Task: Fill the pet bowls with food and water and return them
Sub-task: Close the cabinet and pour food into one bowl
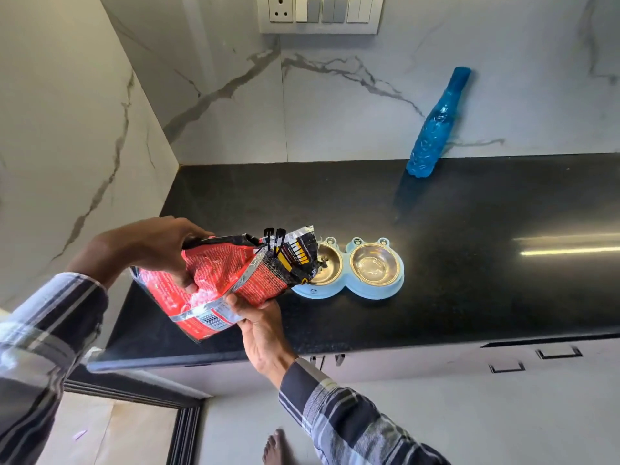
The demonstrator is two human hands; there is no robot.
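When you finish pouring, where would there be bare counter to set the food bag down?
Free: the counter right of the double bowl, and the stretch between bowl, wall and blue bottle. Crowded: the front-left corner, where both hands hold the food bag.

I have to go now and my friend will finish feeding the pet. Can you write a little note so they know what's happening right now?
Left hand grips the food bag at its back end; right hand supports it from below.
The bag is tipped, its open mouth over the left bowl of the blue double feeder on the black counter.
A few kibbles are dropping in; the left bowl is mostly bare.
The right bowl looks dry.
Left: finish pouring, add water from the blue bottle by the wall, return the feeder.
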